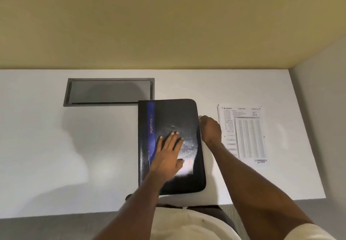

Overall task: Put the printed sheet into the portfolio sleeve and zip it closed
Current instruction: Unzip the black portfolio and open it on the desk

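Note:
A black portfolio [176, 116] with a blue stripe and the word PORTFOLIO lies closed on the white desk [56, 146] in front of me. My left hand [168, 149] presses flat on its cover with straight fingers. My right hand [210, 128] is at the portfolio's right edge near the upper corner, fingers curled as if pinching something small there; what it pinches is hidden. The printed sheet [245, 134] lies flat on the desk just right of my right hand, apart from the portfolio.
A grey recessed cable hatch [110, 91] sits in the desk behind and left of the portfolio. A wall [168, 24] rises at the back and a side panel [322, 108] on the right. The desk's front edge runs near my lap.

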